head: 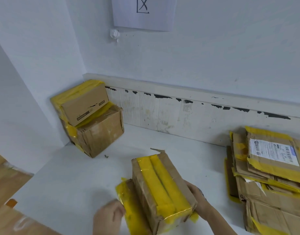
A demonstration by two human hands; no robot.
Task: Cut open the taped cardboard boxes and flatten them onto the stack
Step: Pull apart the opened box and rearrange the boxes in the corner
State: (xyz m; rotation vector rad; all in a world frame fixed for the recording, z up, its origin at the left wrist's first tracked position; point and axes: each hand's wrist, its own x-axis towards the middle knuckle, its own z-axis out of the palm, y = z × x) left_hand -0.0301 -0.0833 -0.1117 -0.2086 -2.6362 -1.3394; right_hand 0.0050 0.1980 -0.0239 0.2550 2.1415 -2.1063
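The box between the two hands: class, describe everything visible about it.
The box is worn brown cardboard, its top seam sealed by two strips of yellow tape, with a slit between them. It rests tilted on the white surface. The left hand touches its taped flap; the right hand holds its right side.

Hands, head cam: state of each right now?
Left hand: fingers curled on the yellow-taped flap of the box.
Right hand: holding the box's right side.

Bright, even, cool light, faint shadows, wide-angle bending at edges, slight blur throughout
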